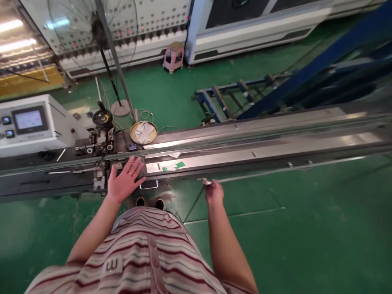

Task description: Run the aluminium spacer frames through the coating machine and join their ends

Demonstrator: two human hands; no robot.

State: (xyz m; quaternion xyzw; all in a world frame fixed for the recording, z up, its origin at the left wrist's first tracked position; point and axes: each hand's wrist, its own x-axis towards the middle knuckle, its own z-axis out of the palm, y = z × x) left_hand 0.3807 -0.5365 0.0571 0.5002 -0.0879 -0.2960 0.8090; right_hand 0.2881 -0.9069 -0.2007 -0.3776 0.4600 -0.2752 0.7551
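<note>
My left hand [124, 181] is spread open, fingers apart, above the front edge of the long metal bench [214, 159] beside the machine's small roller assembly [101, 141]. It holds nothing. Just right of it lies a phone [149, 184] with a pale rim at the bench edge. My right hand [214, 192] is closed in front of the bench, its fingers around something small and shiny that I cannot make out. Green and white scraps [174, 165] rest on the bench surface between the two hands.
A control box with a screen [29, 118] stands at the left. Behind the bench are a round tray with a white cloth [143, 132], a stand fan [99, 30], a pink stool [173, 57] and a blue metal frame [275, 85]. White machines [254, 38] line the back.
</note>
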